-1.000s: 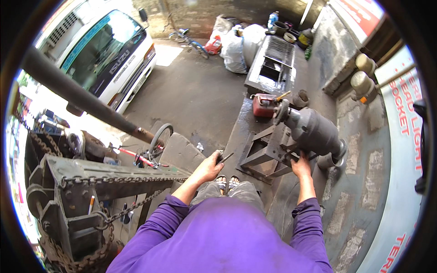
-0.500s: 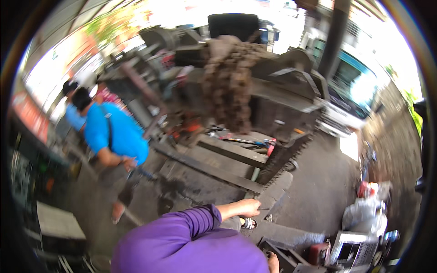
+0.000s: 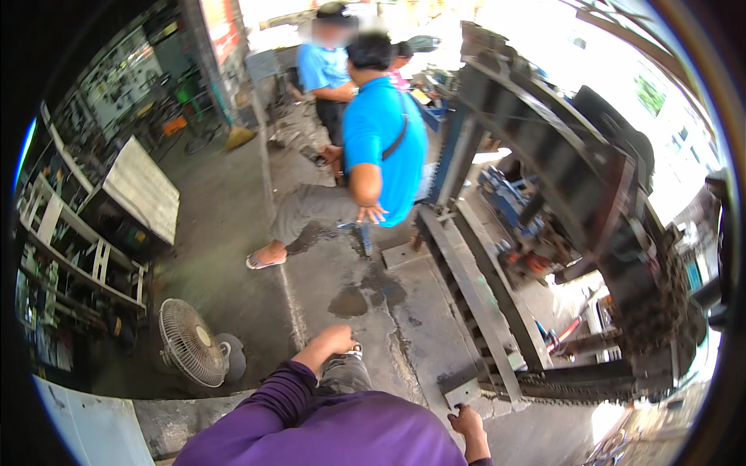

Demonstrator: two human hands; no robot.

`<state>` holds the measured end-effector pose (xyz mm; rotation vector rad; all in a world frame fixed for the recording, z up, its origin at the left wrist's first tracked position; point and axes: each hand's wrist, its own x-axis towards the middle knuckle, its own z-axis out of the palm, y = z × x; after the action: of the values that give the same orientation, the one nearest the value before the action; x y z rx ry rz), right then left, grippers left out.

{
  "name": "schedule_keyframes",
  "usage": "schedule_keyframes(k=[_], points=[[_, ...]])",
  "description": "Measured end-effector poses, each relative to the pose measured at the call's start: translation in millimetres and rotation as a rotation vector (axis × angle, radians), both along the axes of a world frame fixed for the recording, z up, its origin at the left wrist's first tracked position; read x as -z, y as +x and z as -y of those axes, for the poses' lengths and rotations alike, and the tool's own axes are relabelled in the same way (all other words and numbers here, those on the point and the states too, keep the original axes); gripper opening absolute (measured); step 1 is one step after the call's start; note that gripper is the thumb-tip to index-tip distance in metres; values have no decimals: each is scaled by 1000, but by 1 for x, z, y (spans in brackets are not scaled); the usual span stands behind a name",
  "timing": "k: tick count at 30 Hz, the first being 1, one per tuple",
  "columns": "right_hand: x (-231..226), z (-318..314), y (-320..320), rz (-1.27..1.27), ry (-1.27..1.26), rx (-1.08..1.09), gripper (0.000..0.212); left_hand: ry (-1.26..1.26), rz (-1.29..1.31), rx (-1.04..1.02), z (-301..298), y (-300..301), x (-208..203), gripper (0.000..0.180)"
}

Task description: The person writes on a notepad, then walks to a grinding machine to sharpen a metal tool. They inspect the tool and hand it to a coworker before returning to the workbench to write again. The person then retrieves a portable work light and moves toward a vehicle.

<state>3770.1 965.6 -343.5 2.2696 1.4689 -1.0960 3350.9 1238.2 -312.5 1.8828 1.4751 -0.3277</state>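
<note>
My left hand (image 3: pixel 332 342) is held out in front of my body, its fingers curled closed; whatever they may hold does not show. Just past it is my sandalled foot (image 3: pixel 355 350) on the concrete floor. At the lower right my right hand (image 3: pixel 468 423) is also closed, with a small dark bit at its fingertips that I cannot make out. Close beyond that hand lies a grey metal block (image 3: pixel 464 393), at the near end of a long steel beam (image 3: pixel 474 311). I cannot tell whether the hand touches the block.
A person in a bright blue shirt (image 3: pixel 381 147) sits low ahead; another person in light blue (image 3: pixel 322 71) stands behind. A round fan (image 3: pixel 192 342) stands at left, near a metal rack (image 3: pixel 78 241). Heavy dark machinery (image 3: pixel 559 147) with chains fills the right. Wet patches (image 3: pixel 348 301) mark the floor.
My view has swung left, bringing in the fan and rack, while the machinery has shifted rightward. My right hand shows more fully now. Both hands stay closed.
</note>
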Motion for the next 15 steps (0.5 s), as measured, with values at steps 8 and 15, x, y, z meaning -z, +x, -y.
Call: schedule_keyframes(k=[8, 15], points=[[-49, -315, -224, -70, 133, -592, 55, 72, 144, -584, -87, -225, 10, 46], [-132, -532, -431, -674, 307, -852, 48, 92, 484, -1135, -104, -316, -18, 43]])
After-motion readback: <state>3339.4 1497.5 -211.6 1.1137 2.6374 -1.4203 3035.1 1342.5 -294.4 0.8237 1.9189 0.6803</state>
